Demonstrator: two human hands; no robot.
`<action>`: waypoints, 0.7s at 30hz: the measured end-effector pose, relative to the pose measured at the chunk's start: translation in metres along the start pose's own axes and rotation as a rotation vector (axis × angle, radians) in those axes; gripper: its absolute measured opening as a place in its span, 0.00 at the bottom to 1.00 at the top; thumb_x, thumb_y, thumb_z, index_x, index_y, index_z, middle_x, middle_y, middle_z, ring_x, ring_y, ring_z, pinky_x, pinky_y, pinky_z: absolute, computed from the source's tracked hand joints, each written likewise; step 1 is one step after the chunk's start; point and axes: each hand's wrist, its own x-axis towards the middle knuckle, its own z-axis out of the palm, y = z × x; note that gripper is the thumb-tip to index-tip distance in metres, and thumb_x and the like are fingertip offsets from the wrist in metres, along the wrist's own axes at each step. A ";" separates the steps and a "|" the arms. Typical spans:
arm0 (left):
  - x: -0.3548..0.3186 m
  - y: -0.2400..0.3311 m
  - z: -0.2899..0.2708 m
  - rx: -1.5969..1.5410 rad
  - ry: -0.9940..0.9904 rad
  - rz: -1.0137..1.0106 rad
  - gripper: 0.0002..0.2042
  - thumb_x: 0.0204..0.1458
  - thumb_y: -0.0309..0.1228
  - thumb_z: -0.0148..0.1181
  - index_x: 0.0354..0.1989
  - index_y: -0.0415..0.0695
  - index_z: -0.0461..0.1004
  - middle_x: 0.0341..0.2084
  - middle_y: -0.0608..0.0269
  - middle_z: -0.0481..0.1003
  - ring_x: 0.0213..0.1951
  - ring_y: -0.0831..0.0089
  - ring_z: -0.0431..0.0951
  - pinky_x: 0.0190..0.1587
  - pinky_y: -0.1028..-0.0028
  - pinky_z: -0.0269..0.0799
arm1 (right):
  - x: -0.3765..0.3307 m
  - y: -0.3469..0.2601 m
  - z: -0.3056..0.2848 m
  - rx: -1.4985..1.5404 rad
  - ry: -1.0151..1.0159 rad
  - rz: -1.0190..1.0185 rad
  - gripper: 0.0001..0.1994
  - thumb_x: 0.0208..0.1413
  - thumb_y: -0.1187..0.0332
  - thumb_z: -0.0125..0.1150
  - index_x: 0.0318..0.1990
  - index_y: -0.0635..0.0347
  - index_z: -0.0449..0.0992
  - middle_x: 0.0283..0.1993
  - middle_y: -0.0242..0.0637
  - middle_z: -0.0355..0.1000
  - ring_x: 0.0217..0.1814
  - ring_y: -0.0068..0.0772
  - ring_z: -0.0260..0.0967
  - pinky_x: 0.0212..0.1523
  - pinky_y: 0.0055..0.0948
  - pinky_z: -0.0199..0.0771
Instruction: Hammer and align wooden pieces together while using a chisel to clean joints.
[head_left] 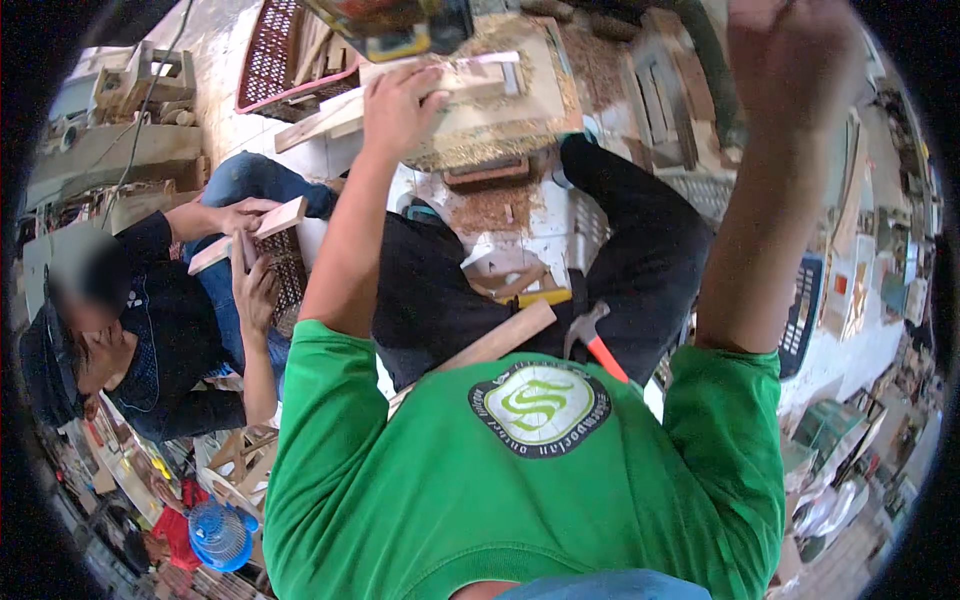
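Observation:
My left hand (402, 105) lies over a pale wooden strip (470, 84), its fingers gripping the strip from above. The strip rests on a low wooden work board (535, 105) strewn with sawdust. Just beyond my left hand, a yellow and black power tool (405, 28) is partly cut off by the upper edge. My right hand (795, 55) is raised at the upper right, away from the board. Motion smears its fingers, so I cannot make out whether it holds anything. A claw hammer (598, 345) with an orange handle and a wooden stick (500, 338) lie across my lap.
To my left, a seated co-worker (165, 310) holds a wooden piece (280, 217). A red plastic crate (270, 60) with wood pieces stands at the far left of the board. Wooden blocks (660, 95) lie right of it. A dark basket (800, 315) stands at my right.

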 end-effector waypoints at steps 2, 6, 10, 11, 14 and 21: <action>-0.009 -0.007 0.002 0.044 0.022 0.017 0.19 0.55 0.46 0.69 0.54 0.55 0.85 0.55 0.66 0.80 0.59 0.63 0.76 0.67 0.56 0.61 | -0.031 0.019 -0.016 -0.011 0.141 0.150 0.15 0.69 0.66 0.50 0.56 0.65 0.76 0.53 0.42 0.79 0.55 0.38 0.77 0.60 0.37 0.74; -0.005 0.003 -0.004 0.098 0.023 0.035 0.21 0.55 0.46 0.70 0.55 0.55 0.84 0.55 0.64 0.79 0.60 0.61 0.76 0.68 0.55 0.60 | -0.124 0.058 -0.039 -0.312 0.214 0.512 0.11 0.66 0.70 0.58 0.51 0.63 0.81 0.48 0.38 0.81 0.48 0.33 0.80 0.55 0.33 0.78; -0.006 0.015 -0.010 0.196 0.171 0.063 0.19 0.55 0.43 0.70 0.54 0.52 0.83 0.51 0.61 0.79 0.56 0.59 0.76 0.65 0.54 0.60 | -0.195 0.121 -0.046 -0.737 -0.067 0.540 0.09 0.63 0.68 0.63 0.45 0.61 0.84 0.43 0.42 0.83 0.46 0.40 0.82 0.51 0.34 0.79; -0.009 0.017 -0.010 0.181 0.194 0.030 0.17 0.55 0.41 0.70 0.52 0.52 0.83 0.48 0.61 0.79 0.54 0.59 0.77 0.62 0.54 0.60 | -0.197 0.133 -0.037 -0.849 -0.103 0.494 0.09 0.62 0.67 0.64 0.44 0.61 0.84 0.44 0.44 0.83 0.47 0.44 0.82 0.50 0.34 0.79; -0.030 0.023 -0.016 0.082 0.191 -0.072 0.06 0.55 0.35 0.68 0.39 0.50 0.81 0.35 0.63 0.77 0.43 0.60 0.77 0.51 0.56 0.61 | -0.193 0.170 -0.027 -1.020 -0.213 0.371 0.08 0.61 0.68 0.65 0.44 0.56 0.85 0.43 0.44 0.80 0.47 0.49 0.79 0.46 0.41 0.81; -0.078 0.069 -0.034 -0.078 0.032 -0.138 0.05 0.55 0.35 0.68 0.31 0.49 0.81 0.30 0.64 0.77 0.41 0.60 0.79 0.48 0.57 0.63 | -0.183 0.206 -0.012 -1.247 -0.304 0.327 0.05 0.60 0.68 0.64 0.39 0.53 0.85 0.45 0.40 0.77 0.45 0.50 0.79 0.50 0.46 0.80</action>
